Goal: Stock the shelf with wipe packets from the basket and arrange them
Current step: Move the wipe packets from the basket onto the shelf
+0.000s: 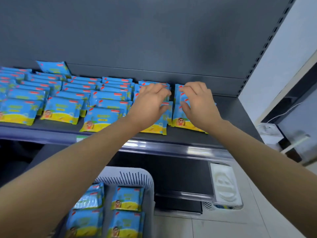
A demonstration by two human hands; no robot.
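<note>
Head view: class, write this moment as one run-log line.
step: arranging rows | left hand: fingers curled on neighbouring row | right hand: fingers curled on rightmost row | basket: wipe packets left inside

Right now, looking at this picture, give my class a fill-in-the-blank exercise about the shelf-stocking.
1. The left hand and right hand both grip packets on the ____.
2. Spare packets lie below in the ____.
3. Each packet is blue above and ____ below.
4. A lone packet leans at the back, on the ____ side.
Missing words: shelf, basket, yellow, left.
</note>
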